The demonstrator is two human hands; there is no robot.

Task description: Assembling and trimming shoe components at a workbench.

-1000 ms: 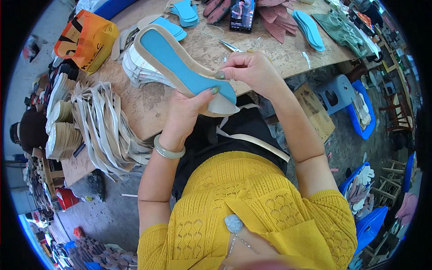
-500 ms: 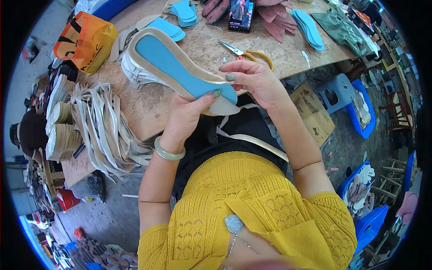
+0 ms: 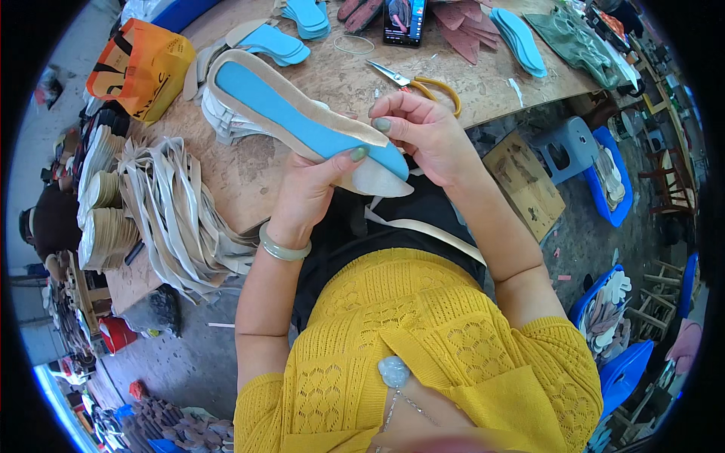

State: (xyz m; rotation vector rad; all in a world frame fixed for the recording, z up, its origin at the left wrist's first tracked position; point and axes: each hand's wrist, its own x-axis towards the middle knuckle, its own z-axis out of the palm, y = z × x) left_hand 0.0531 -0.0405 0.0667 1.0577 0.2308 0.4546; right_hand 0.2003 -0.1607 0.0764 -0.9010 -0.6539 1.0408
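A blue insole (image 3: 291, 109) with a beige strip folded along its rim is held over the table edge, its wide pale-backed end toward me. My left hand (image 3: 306, 185) grips that end, thumb flat on the blue face and fingers underneath. At the right rim, my right hand (image 3: 427, 132) has thumb and forefinger pinched at the beige edging strip (image 3: 361, 130); the exact contact is partly hidden. A long loose length of pale strip (image 3: 434, 236) trails across my dark-clothed lap. Beneath the insole lies a stack of white sole pieces (image 3: 226, 124).
Yellow-handled scissors (image 3: 411, 79) lie beyond my right hand, below a phone (image 3: 403, 21). Blue insole stacks (image 3: 276, 45) lie on the wooden table (image 3: 340, 83). A bundle of pale strips (image 3: 170, 219) and an orange bag (image 3: 143, 72) are at left. A grey-blue stool (image 3: 566, 147) stands right.
The insole has turned slightly, its wide end moving right and its narrow end left. My right hand has shifted a little right and down along the rim, its fingers curling more.
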